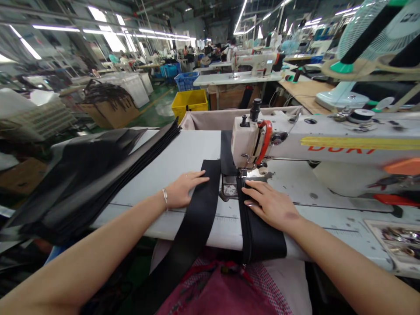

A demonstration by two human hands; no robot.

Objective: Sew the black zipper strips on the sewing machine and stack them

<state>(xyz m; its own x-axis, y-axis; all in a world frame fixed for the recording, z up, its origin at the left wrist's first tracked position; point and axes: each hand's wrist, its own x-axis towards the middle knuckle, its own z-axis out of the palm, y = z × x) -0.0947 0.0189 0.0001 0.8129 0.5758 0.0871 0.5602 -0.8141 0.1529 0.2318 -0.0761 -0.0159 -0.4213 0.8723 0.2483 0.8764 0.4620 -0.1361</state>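
Observation:
A white sewing machine [251, 142] stands over the light table, its needle area above the top end of a folded black strip with a zipper-like edge [262, 238]. My right hand [271, 203] lies on that strip just right of the presser foot, fingers spread and pointing left. A second, wide black strip [200, 214] runs from the table down over its front edge towards my lap. My left hand [183, 189] rests at this strip's left edge, its fingertips on the material and fingers apart. Another black piece [228, 153] lies flat behind the needle area.
Stacked black sheets [108, 175] cover the table's left side. A tray of small metal parts [402, 240] sits at the right. Behind the table are a yellow crate [189, 103], another sewing machine [256, 62] and a pale fan [343, 94].

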